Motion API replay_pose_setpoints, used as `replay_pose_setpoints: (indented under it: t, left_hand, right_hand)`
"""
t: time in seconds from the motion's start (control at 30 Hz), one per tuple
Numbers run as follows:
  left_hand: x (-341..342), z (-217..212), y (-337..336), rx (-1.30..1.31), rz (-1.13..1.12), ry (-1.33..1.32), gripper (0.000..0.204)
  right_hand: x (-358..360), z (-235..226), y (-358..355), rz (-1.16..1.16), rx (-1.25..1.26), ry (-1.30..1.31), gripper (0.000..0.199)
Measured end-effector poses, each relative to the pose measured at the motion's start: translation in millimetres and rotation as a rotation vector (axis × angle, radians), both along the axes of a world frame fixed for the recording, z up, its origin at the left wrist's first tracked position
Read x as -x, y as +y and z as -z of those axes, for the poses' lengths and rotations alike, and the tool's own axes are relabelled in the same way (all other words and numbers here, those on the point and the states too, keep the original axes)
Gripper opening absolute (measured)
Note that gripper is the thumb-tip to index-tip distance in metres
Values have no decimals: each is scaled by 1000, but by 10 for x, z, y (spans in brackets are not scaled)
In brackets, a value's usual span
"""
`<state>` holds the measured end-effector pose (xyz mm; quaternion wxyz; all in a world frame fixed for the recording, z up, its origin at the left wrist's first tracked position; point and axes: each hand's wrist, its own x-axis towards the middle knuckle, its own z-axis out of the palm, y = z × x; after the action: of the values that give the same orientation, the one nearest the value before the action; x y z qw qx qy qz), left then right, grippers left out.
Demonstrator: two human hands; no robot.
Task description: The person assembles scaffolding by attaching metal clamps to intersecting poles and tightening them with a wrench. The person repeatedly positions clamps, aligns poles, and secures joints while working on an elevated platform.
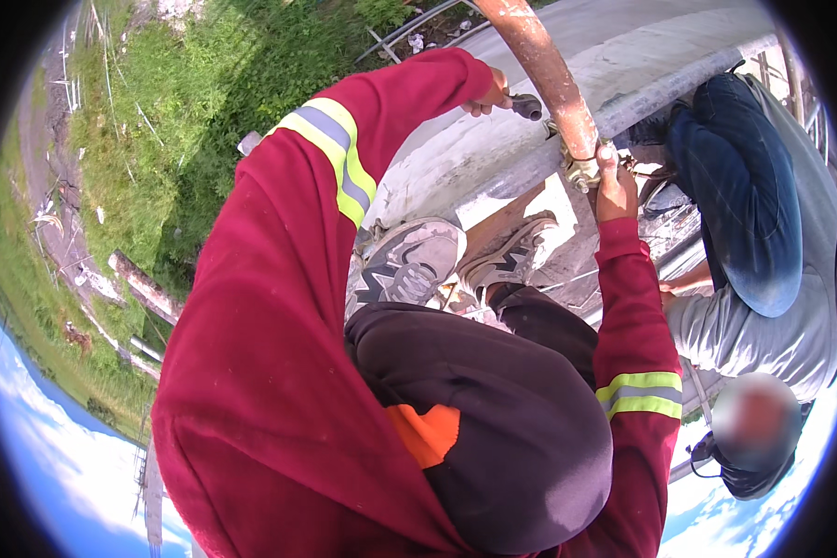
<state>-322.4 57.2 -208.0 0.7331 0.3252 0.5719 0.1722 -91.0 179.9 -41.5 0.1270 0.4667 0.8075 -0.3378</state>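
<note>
My left hand (489,96) is closed around a dark metal wrench (527,107) with a round, socket-like end. The wrench head is just left of a rusty, paint-flecked scaffold tube (551,74), apart from it. At the tube's lower end sits a brassy metal scaffold clamp (581,173). My right hand (616,193) grips this clamp from the right, thumb up along its side. The fingers of that hand are partly hidden behind the clamp. A grey horizontal tube (665,100) passes close behind the joint.
My shoes (417,259) stand on planks near a pale curved concrete surface (437,158). Close on the right crouches another person in jeans (735,186) and a grey shirt. Grass (158,121) lies far below on the left, with a rusty pole end (144,286) nearer.
</note>
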Motion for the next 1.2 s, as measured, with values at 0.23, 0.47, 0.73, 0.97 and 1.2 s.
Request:
replay_pose_setpoints:
  t: [0.23,0.47,0.73,0.97,1.2]
  left_hand:
    - [33,-297,228,-117,152,125,29]
    - [127,-299,418,-255,387,217,34]
    - [16,-113,518,-395,421,292,45]
    - [-558,-37,-172,-299,-152,289,51]
    - [-1224,-167,-457,-214,-691,-118,40]
  right_hand:
    - [-53,58,0,-38,-83,66,76]
    - [-18,44,-7,13,-90,-96,77]
    - [25,-20,-29,-17,-46,-6,74]
    - [7,4,-11,13,-55,-57,81]
    - [37,-60,-49,16,-95,-118,81]
